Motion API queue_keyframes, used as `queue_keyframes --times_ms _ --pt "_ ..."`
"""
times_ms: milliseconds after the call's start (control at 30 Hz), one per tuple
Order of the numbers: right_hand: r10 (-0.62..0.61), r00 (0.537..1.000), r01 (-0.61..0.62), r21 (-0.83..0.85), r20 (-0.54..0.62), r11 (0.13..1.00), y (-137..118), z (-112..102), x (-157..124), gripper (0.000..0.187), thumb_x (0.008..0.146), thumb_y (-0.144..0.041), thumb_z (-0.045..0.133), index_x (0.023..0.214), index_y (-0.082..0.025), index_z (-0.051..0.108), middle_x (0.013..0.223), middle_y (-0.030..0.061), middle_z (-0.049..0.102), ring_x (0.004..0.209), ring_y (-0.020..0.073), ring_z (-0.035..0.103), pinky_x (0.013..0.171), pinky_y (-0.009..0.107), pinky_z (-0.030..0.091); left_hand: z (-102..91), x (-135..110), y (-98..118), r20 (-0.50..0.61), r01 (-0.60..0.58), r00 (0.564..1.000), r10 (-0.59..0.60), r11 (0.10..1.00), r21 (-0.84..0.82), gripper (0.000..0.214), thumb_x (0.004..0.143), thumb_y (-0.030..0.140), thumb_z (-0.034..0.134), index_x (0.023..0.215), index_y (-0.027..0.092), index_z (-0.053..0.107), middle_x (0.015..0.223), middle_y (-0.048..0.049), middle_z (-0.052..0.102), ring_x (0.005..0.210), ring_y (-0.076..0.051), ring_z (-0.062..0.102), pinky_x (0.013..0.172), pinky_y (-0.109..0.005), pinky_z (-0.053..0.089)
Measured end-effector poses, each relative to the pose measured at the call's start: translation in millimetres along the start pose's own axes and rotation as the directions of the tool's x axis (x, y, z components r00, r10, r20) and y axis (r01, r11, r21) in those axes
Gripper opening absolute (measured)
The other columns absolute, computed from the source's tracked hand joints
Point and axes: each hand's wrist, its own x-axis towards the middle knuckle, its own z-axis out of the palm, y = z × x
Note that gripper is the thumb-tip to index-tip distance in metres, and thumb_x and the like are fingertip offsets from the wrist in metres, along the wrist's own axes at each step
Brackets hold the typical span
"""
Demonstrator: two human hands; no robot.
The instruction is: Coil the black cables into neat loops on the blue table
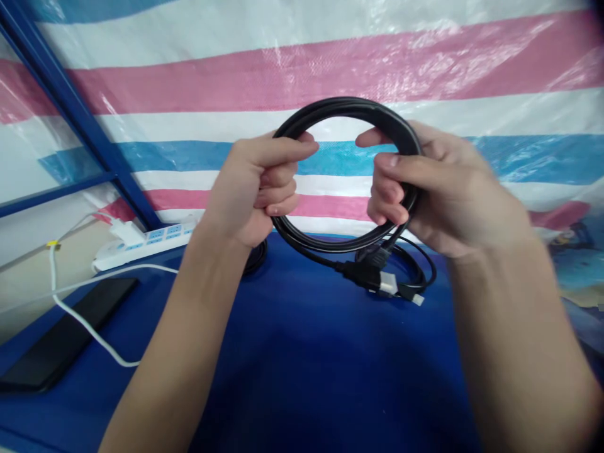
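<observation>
Evidently both hands are busy with one coiled black cable, held up as an open ring above the blue tabletop. The left hand grips the ring's left side, thumb laid along the top and the other fingers curled closed around the strands. On the opposite side, the right hand pinches the bundle between thumb and curled fingers, its index finger extended behind the upper curve. From the bottom of the ring, one cable end runs rightward to a black connector with a silvery metal tip; its exact type is hard to tell.

Beyond it, another coiled black cord lies on the tabletop. Over to the left are a white power strip, a white cord and a flat black slab. Behind everything hangs a striped plastic sheet.
</observation>
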Motion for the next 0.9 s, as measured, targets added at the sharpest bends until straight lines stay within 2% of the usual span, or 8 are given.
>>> queue_keyframes --times_ms 100,167,267,367,500,633,733,900 --pt "0.122 0.993 -0.113 0.288 -0.012 0.951 10.0 -5.6 7.9 0.019 0.093 -0.02 0.045 0.093 -0.016 0.063 0.046 -0.0087 0.04 0.033 0.0046 0.033 0.039 0.021 0.035 -1.5 11.8 -18.7 -0.079 0.024 0.996 -0.043 0.975 -0.221 0.039 0.088 0.012 0.049 0.055 0.019 0.029 0.044 0.0104 0.008 0.033 -0.001 0.007 0.03 -0.015 0.011" --pt "0.192 0.98 -0.163 0.37 -0.044 0.915 16.5 -7.3 11.0 0.029 0.098 -0.025 0.037 0.092 -0.014 0.064 0.045 -0.0093 0.036 0.032 0.0033 0.026 0.037 0.019 0.032 -2.4 18.7 -30.4 -0.072 0.064 0.994 -0.088 0.957 -0.282 0.034 0.09 0.016 0.047 0.058 0.018 0.035 0.043 0.011 0.007 0.032 -0.002 0.007 0.03 -0.015 0.014" --pt "0.246 0.969 -0.224 0.37 -0.012 0.902 23.6 -8.3 11.9 0.031 0.099 -0.028 0.035 0.095 -0.014 0.063 0.047 -0.01 0.034 0.032 0.0029 0.021 0.036 0.018 0.032 -7.8 24.7 -39.4 -0.054 0.111 0.99 -0.132 0.95 -0.292 0.028 0.09 0.017 0.047 0.063 0.017 0.043 0.042 0.0119 0.008 0.03 -0.002 0.009 0.03 -0.014 0.015" --pt "0.26 0.965 -0.25 0.324 0.011 0.913 24.3 -7.5 11.1 0.023 0.097 -0.022 0.04 0.097 -0.015 0.062 0.045 -0.0114 0.026 0.033 0.0033 0.012 0.032 0.017 0.025 -14.5 25.3 -41.2 -0.034 0.14 0.988 -0.154 0.955 -0.261 0.033 0.085 0.013 0.052 0.057 0.017 0.037 0.041 0.0121 0.011 0.029 -0.001 0.011 0.03 -0.015 0.016" --pt "0.327 0.939 -0.285 0.287 -0.11 0.914 17.1 -12.2 7.2 0.018 0.092 -0.017 0.044 0.091 -0.015 0.062 0.045 -0.0113 0.017 0.037 0.0044 0.004 0.031 0.016 0.015 -11.5 27.6 -55.0 0.009 0.167 0.985 -0.171 0.948 -0.272 0.027 0.084 0.014 0.054 0.059 0.016 0.042 0.041 0.0123 0.014 0.03 -0.001 0.016 0.034 -0.015 0.021" --pt "0.376 0.889 -0.317 0.24 -0.261 0.917 18.3 -34.6 -6.7 0.016 0.087 -0.014 0.047 0.094 -0.013 0.062 0.044 -0.0114 0.017 0.039 0.0057 0.003 0.03 0.017 0.014 12.4 45.7 -92.6 0.034 0.187 0.982 -0.186 0.929 -0.32 0.015 0.085 0.027 0.056 0.074 0.017 0.053 0.043 0.0123 0.017 0.032 -0.003 0.016 0.036 -0.017 0.019" --pt "0.359 0.863 -0.309 0.193 -0.355 0.931 26.8 -55.6 -25.2 0.019 0.09 -0.03 0.048 0.092 -0.016 0.06 0.043 -0.0117 0.017 0.038 0.0061 0.004 0.031 0.02 0.013 43.5 64.6 -126.8 -0.041 0.164 0.982 -0.183 0.942 -0.292 0.016 0.079 0.028 0.062 0.073 0.017 0.052 0.046 0.0115 0.02 0.035 -0.003 0.019 0.037 -0.018 0.019" --pt "0.024 0.837 -0.14 -0.172 -0.546 0.975 30.5 -78.7 -57.2 0.037 0.092 -0.058 0.035 0.084 -0.025 0.052 0.042 -0.0104 0.017 0.037 0.0093 0.01 0.038 0.025 0.015 106.5 68.9 -175.9 -0.11 0.169 0.972 -0.209 0.941 -0.294 0.02 0.079 0.032 0.063 0.085 0.02 0.048 0.066 0.0062 0.045 0.049 -0.004 0.04 0.046 -0.016 0.029"
